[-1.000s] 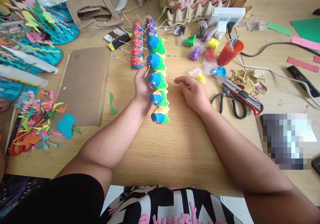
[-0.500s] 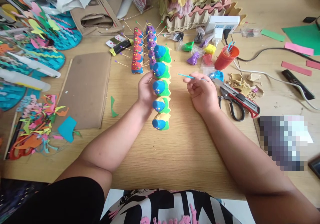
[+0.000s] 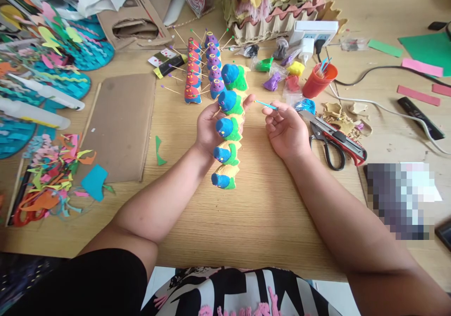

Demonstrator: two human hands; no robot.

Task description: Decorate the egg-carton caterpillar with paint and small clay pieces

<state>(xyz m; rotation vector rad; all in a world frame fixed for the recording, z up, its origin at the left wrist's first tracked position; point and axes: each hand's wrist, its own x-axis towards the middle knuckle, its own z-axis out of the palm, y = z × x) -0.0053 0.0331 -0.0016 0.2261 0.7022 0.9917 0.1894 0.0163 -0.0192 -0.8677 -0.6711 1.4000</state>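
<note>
My left fingers (image 3: 210, 111) hold a blue-and-green egg-carton strip (image 3: 225, 128) above the middle of the tabletop (image 3: 246, 227), while my right fingers (image 3: 282, 106) pinch a thin blue tool (image 3: 267, 105) to its right, whose tip could dent the soft-looking clay if either grip wavered.

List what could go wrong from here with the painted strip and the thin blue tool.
The tip of the thin blue tool is close to the fingertips of the left hand, so it might poke or smear them.

The far end of the painted strip sits near the purple row; a small shift could knock them together.

The utility knife lies beside the right hand, its blade apparently out: a possible nick.
</note>
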